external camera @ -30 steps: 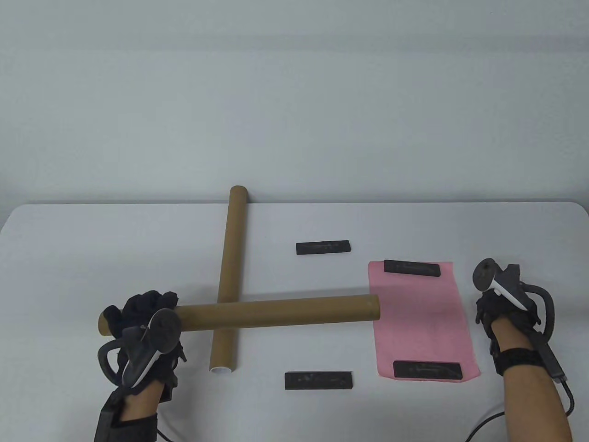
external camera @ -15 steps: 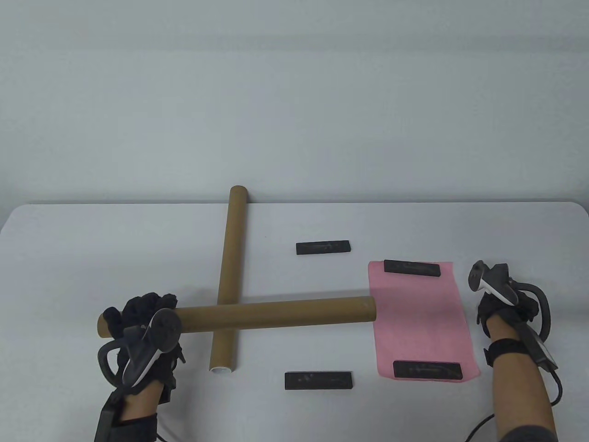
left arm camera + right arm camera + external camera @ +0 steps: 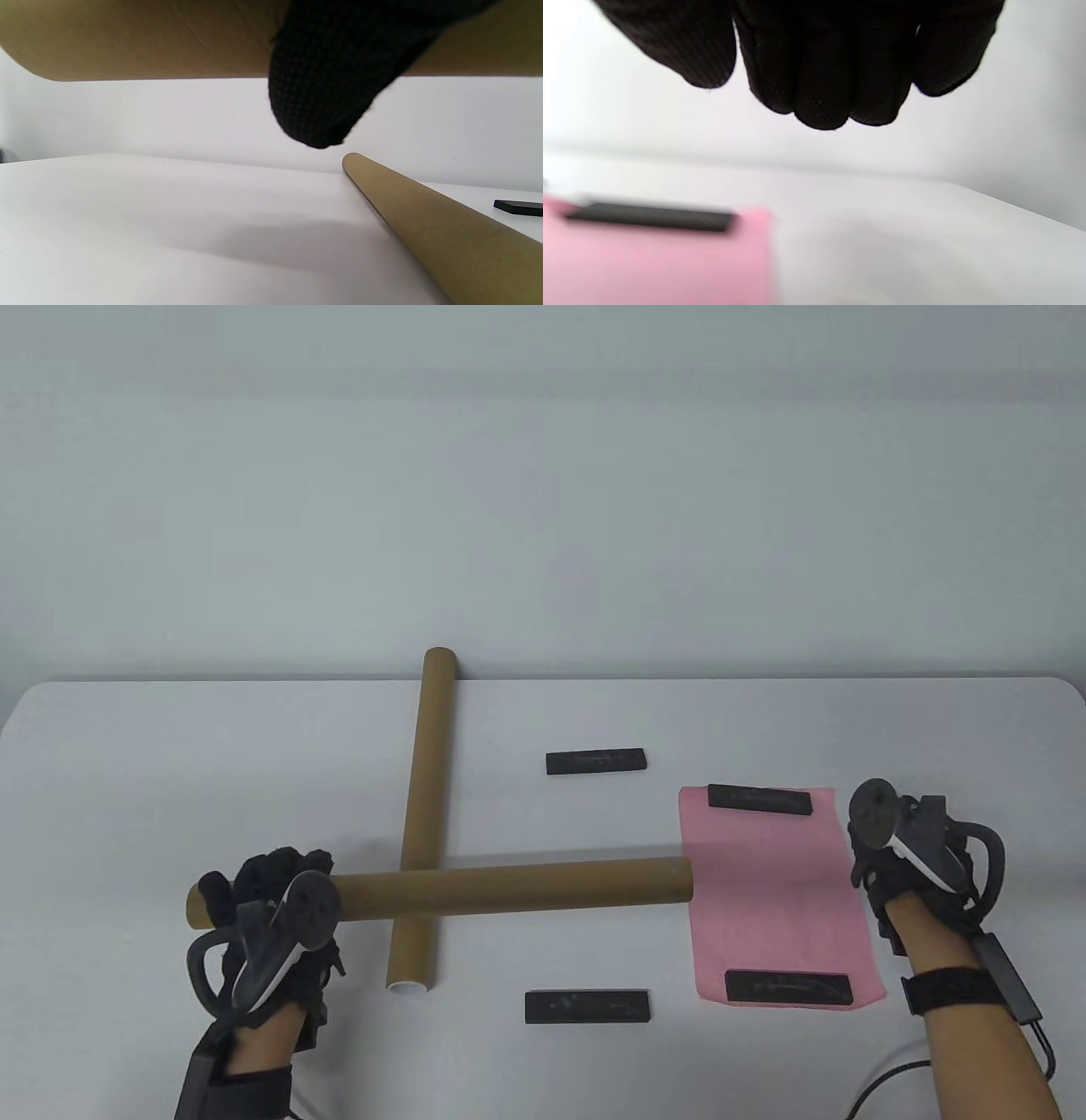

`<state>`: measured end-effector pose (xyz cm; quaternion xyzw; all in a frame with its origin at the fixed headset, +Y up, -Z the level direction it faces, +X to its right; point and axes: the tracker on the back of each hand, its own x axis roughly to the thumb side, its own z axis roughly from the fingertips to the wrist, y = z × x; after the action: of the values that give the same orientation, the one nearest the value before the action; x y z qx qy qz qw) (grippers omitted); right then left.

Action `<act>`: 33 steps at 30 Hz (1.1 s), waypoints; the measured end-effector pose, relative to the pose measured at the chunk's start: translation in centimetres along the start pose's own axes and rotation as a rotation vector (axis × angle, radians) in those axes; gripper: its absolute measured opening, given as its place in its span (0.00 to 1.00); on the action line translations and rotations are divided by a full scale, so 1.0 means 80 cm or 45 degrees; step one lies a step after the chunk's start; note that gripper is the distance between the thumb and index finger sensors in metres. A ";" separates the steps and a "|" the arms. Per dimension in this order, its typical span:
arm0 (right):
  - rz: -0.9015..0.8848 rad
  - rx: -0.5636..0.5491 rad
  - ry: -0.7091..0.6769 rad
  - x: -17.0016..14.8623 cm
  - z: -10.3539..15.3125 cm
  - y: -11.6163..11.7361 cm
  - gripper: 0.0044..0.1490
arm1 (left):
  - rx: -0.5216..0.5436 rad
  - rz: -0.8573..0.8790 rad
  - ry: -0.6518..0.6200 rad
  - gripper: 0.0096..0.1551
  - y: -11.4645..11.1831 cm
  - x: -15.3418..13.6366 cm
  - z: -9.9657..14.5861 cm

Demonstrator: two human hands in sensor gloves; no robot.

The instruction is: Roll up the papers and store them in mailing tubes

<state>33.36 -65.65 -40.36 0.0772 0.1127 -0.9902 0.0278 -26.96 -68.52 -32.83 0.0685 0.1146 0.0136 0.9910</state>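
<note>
Table view: left hand (image 3: 271,925), lower left of frame, grips one end of the held tube (image 3: 509,885), long axis running left-right w/ its open end just over the left edge of the pink paper (image 3: 776,891); right hand (image 3: 904,865) sits at the paper's right edge, nearer to it. Left wrist view: a finger (image 3: 322,84) wraps the tube at top of frame, the second tube (image 3: 441,228) lying on the table at lower right. Right wrist view: fingers (image 3: 818,76) hang loosely curled at top, holding nothing, paper at lower left under a black bar (image 3: 649,217).

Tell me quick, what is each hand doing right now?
Left hand: closed around the lifted mailing tube.
Right hand: holding nothing, fingers loosely curled, beside the pink paper.
</note>
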 end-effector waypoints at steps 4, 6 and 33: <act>-0.226 -0.230 -0.188 0.037 0.062 -0.052 0.35 | -0.020 0.016 -0.002 0.43 -0.003 0.002 -0.001; -0.318 -0.263 -0.294 0.053 0.091 -0.066 0.38 | -0.026 0.021 -0.002 0.43 -0.002 0.003 -0.001; -0.606 -0.496 -0.746 0.093 0.185 -0.052 0.52 | -0.420 0.111 0.078 0.51 -0.006 0.034 -0.008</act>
<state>23.56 -65.28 -26.38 -0.2422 0.2996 -0.9094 -0.1566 -24.46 -68.83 -34.10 -0.0905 0.1378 0.0772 0.9833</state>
